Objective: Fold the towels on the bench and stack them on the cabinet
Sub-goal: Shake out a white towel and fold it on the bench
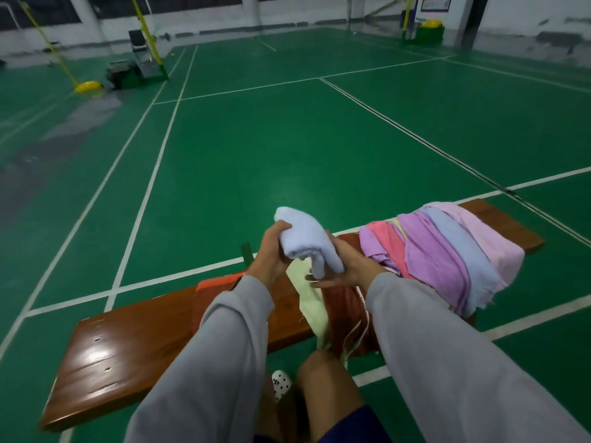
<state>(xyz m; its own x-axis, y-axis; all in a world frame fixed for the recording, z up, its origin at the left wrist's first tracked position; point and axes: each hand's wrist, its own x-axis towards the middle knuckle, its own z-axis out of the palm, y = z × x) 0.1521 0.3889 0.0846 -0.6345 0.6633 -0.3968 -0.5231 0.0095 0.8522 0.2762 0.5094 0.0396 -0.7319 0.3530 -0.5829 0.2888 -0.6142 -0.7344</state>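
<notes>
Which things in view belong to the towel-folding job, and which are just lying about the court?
Job: bunched light blue towel, held by left hand and right hand; pale yellow towel draped over the brown wooden bench; pile of pink, purple and blue towels.
Lying about: yellow net-post base; metal court-side chair; green box.

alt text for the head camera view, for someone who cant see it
A person's left hand and right hand hold a bunched light blue towel above a wooden bench on a green court. A pile of pink, purple and blue towels lies on the bench to the right.
</notes>
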